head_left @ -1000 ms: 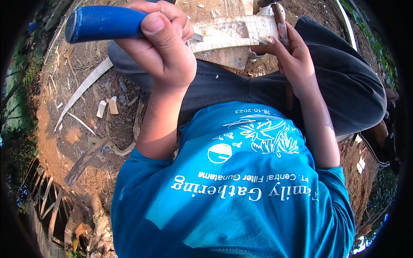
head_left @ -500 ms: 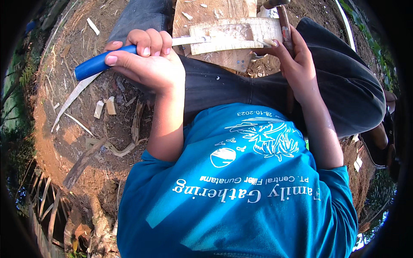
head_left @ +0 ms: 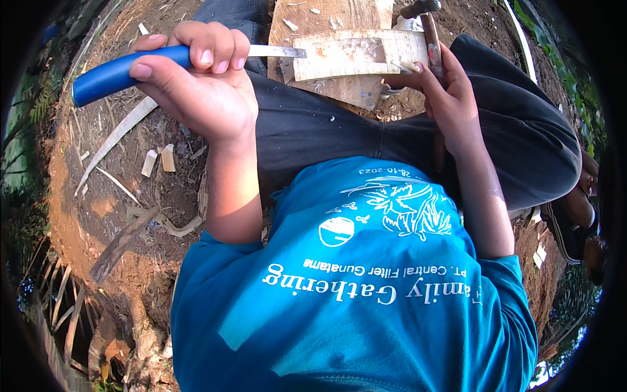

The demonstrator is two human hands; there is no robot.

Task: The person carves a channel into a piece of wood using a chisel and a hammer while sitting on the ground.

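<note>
A chisel with a blue handle is in my left hand, the fingers and thumb wrapped round it. Its metal blade points right, the tip just over the left end of a pale, slightly curved wood piece. A shallow rough recess is cut in that piece's upper face. My right hand has a hammer by the handle, head up and away from me, and also pinches the right end of the wood piece. Beneath lies a thick wooden block between my legs.
Wood chips and a long curved shaving lie on the dirt ground at left, near a stick. My dark trouser leg is bent at right. Beyond it, a person in dark striped clothing is partly visible.
My left hand has drawn the chisel left and slightly up, so its tip has moved out of the recess to the wood piece's left end. My right hand keeps its hold.
</note>
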